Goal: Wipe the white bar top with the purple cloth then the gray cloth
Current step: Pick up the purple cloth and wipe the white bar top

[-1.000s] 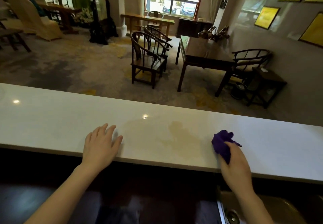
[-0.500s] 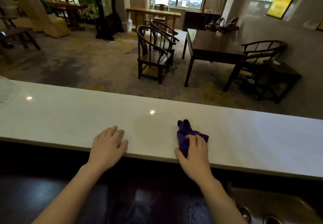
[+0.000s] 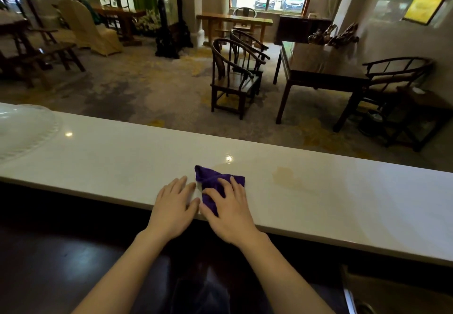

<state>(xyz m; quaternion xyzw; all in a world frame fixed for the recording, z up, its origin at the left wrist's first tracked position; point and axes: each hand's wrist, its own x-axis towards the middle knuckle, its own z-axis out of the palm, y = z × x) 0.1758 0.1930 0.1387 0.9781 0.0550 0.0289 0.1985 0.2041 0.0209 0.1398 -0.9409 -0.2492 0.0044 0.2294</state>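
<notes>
Head camera is looking down over the white bar top point(image 3: 122, 157), which is running across the view from left to right. The right hand point(image 3: 229, 212) is lying palm-down on the purple cloth point(image 3: 215, 182), its fingers spread flat and pressing the bunched fabric against the surface near the bar's front edge; the cloth is sticking out beyond the fingertips and under the thumb. The left hand point(image 3: 172, 206) is resting flat and empty on the bar just beside the cloth, fingers loosely together, its thumb almost touching the right thumb. A faint yellowish stain point(image 3: 284, 175) is showing on the bar to the right of the cloth, apart from it. At the far left a clear ribbed dome cover point(image 3: 24, 127) is sitting on the bar. Beyond the bar, dark wooden chairs point(image 3: 235, 76) are standing beside a dark table point(image 3: 318, 68). A yellow framed sign point(image 3: 425, 5) is hanging on the right wall, but its writing is too blurred to read.
</notes>
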